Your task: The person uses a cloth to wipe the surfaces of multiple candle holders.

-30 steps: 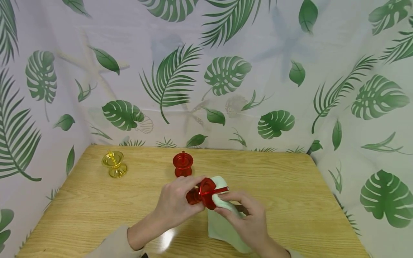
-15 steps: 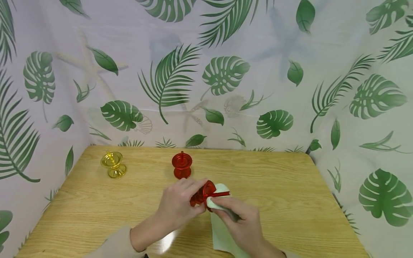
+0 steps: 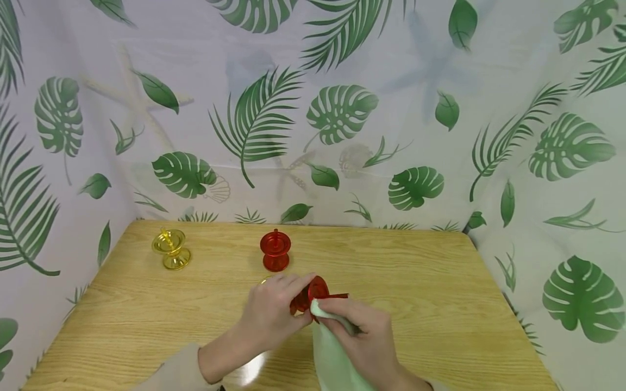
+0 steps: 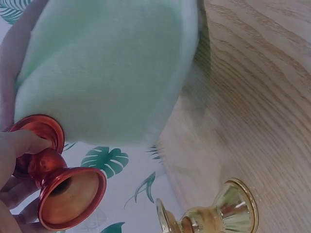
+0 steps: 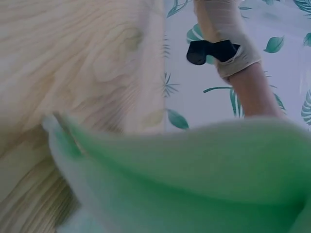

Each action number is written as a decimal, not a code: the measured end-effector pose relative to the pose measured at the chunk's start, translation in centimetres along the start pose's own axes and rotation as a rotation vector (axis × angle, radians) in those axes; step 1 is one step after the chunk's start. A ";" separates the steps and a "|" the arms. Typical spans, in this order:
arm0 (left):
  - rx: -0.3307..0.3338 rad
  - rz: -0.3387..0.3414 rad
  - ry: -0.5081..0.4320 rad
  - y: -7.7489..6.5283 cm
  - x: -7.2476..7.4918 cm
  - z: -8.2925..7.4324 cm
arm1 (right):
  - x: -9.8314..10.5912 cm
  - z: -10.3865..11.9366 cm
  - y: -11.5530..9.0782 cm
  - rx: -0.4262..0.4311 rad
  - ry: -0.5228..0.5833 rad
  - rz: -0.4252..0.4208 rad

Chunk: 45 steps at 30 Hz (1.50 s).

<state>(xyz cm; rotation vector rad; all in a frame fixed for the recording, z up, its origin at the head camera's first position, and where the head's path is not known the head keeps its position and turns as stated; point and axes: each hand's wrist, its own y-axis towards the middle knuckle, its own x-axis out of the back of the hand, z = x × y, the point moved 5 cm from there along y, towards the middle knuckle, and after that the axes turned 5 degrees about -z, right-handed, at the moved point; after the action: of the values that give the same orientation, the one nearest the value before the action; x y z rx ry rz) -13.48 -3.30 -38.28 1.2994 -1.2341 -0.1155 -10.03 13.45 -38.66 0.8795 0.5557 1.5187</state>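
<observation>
In the head view my left hand (image 3: 269, 309) grips a red metallic candle holder (image 3: 319, 287) by its stem, tilted so that its dish and spike point right. The left wrist view shows the hollow underside of its base (image 4: 73, 199). My right hand (image 3: 369, 336) pinches a pale green cloth (image 3: 332, 353) against the dish, just below the spike. The cloth's loose part hangs down and covers much of both wrist views. My right fingertips are partly hidden by the cloth.
A second red candle holder (image 3: 275, 251) stands upright beyond my hands. Far left stands a gold candle holder (image 3: 171, 248). Another gold rim (image 3: 266, 279) peeks out behind my left hand. A leaf-printed curtain (image 3: 342, 163) encloses the wooden table (image 3: 415, 271) at the back and sides.
The held candle holder has shifted slightly right. My right hand has moved the cloth from the dish's far side towards its near, lower side, and the gold rim behind my left hand now shows.
</observation>
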 end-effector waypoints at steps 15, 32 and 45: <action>0.236 0.240 -0.349 0.9 0.7 1.2 | 1.6 -0.8 0.8 0.638 -0.143 0.139; 0.168 0.175 -0.261 1.1 0.7 0.8 | 3.2 1.0 1.4 0.630 -0.185 -0.029; 0.169 0.159 -0.263 1.2 0.7 0.6 | 3.8 1.7 1.8 0.654 -0.205 -0.112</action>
<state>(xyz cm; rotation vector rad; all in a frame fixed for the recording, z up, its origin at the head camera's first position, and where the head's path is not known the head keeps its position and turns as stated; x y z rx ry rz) -14.24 -3.70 -37.06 1.3559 -1.5955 -0.0700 -9.69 16.61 -35.49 1.4571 0.9557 1.1301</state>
